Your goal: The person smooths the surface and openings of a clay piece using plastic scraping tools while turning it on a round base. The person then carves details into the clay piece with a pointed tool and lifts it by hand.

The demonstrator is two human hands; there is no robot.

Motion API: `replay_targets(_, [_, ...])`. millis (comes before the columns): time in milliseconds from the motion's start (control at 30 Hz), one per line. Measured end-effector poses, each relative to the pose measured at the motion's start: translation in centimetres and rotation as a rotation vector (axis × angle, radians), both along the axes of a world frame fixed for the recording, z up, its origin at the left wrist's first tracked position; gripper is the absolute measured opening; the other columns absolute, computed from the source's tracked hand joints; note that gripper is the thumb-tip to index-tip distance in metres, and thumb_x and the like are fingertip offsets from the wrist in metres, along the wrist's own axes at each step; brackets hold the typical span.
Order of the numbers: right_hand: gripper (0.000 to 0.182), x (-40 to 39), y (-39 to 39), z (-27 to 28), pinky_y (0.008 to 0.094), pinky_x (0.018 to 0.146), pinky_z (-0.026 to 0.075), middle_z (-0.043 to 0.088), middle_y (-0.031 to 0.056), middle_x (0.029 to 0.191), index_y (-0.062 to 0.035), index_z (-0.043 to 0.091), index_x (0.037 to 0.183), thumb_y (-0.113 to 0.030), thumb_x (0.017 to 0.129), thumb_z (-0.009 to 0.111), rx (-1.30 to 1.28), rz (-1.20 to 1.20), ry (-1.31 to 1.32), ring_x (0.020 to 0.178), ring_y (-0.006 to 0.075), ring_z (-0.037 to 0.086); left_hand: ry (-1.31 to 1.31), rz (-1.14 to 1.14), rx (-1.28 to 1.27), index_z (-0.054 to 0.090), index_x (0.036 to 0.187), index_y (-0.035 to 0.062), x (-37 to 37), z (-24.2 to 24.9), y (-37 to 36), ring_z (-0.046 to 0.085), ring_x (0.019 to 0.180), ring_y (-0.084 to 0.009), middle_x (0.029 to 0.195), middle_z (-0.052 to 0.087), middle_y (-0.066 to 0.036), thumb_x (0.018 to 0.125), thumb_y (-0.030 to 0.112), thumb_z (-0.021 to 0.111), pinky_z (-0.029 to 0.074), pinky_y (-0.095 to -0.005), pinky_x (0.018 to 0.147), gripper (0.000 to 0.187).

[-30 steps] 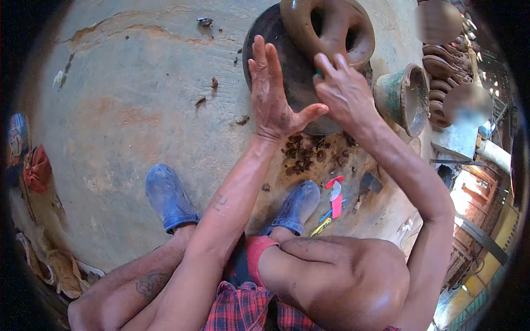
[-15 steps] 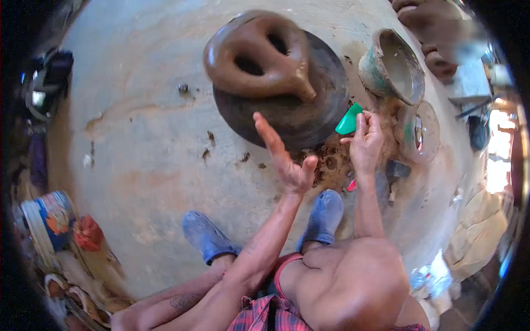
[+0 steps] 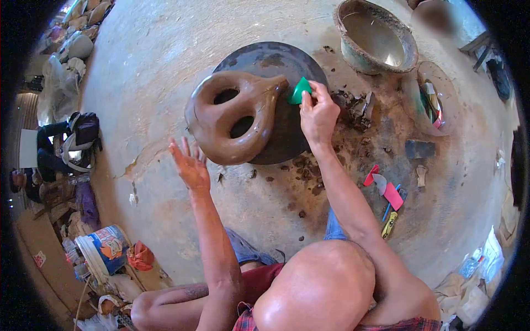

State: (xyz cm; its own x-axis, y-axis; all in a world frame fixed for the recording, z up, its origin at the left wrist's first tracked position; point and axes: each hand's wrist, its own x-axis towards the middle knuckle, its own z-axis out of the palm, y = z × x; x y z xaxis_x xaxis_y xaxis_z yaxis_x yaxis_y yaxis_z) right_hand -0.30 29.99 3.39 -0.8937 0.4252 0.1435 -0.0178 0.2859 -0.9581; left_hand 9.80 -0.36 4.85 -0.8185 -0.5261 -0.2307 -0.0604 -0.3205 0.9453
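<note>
Turned since half a second ago, the clay piece [image 3: 232,111] now aims its narrow tip [image 3: 280,83] right and slightly up rather than toward the lower right. The right hand [image 3: 320,118] pinches a green scraper [image 3: 298,92] between thumb and fingers, its edge just beside that tip. The left hand [image 3: 190,165] holds nothing, fingers spread by the clay's lower left side; I cannot tell whether the nearest fingertip touches it. The clay lies left of centre on the dark disc [image 3: 292,132] in the upper middle of the frame, jutting past the disc's left edge. As I judge it, a small slip of the scraper could nick or bend the thin tip, and a bump from the left hand could dent the wet-looking side or shift the overhanging part. Scraps of clay [image 3: 361,110] crowd the disc's right side, and a basin [image 3: 353,57] at upper right limits elbow room there. Coloured tools [image 3: 393,196] lie on the floor at lower right, below a dark block [image 3: 419,149]; the bent knee [image 3: 320,287] hides the lower middle. A tub [image 3: 107,248] stands far off at lower left.
</note>
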Motion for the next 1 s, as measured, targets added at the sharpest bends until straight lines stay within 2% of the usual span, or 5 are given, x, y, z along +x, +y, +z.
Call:
replay_targets(100, [0.021,-1.5,-0.7,0.2,0.0443,0.071,0.059,0.078,0.0213,0.092,-0.0056,0.077,0.118,-0.007,0.097,0.073,0.094,-0.003,0.044,0.080,0.0369,0.078,-0.011,-0.066,0.205,0.006,0.176,0.0271,0.4,-0.5,0.7,0.028,0.160,-0.0434,0.181,0.013,-0.016,0.098,0.080,0.056,0.033,-0.0583,0.125,0.107])
replay_targets(167, [0.027,-2.3,-1.2,0.1,0.0343,0.069,0.057,0.080,0.0163,0.091,-0.0048,0.078,0.123,-0.003,0.096,0.073,0.152,0.049,0.042,0.074,0.0143,0.075,-0.003,-0.058,0.325,0.007,0.176,0.0258,0.6,-0.9,1.8,0.035,0.157,-0.0422,0.179,0.018,-0.016,0.098,0.079,0.059,0.040,-0.0579,0.122,0.108])
replay_targets(267, [0.025,-3.0,-1.3,0.0,0.0330,0.069,0.057,0.080,0.0172,0.092,-0.0050,0.079,0.121,-0.002,0.098,0.071,0.107,0.135,0.098,0.074,0.0162,0.075,0.006,-0.030,0.364,0.029,0.170,0.0131,1.0,-0.2,4.1,0.048,0.150,-0.0380,0.165,0.047,-0.017,0.099,0.074,0.062,0.042,-0.0583,0.123,0.098])
replay_targets(700, [0.034,5.3,6.4,4.4,0.0381,0.077,0.062,0.079,0.0163,0.098,-0.0118,0.083,0.116,0.004,0.089,0.070,0.412,0.922,0.190,0.086,0.0328,0.077,0.087,-0.103,0.433,0.033,0.166,0.0184,2.0,-1.2,8.0,0.053,0.145,-0.0297,0.160,0.050,-0.010,0.103,0.029,0.072,0.052,-0.0503,0.115,0.075])
replay_targets(1000, [0.027,-7.4,2.3,4.1,0.0462,0.078,0.062,0.078,0.0182,0.099,-0.0135,0.081,0.118,-0.005,0.096,0.069,0.670,0.417,0.090,0.091,0.0374,0.077,-0.056,-0.074,0.368,0.042,0.161,0.0137,2.4,0.7,9.5,0.059,0.139,-0.0316,0.154,0.057,-0.011,0.100,0.030,0.071,0.052,-0.0517,0.115,0.070])
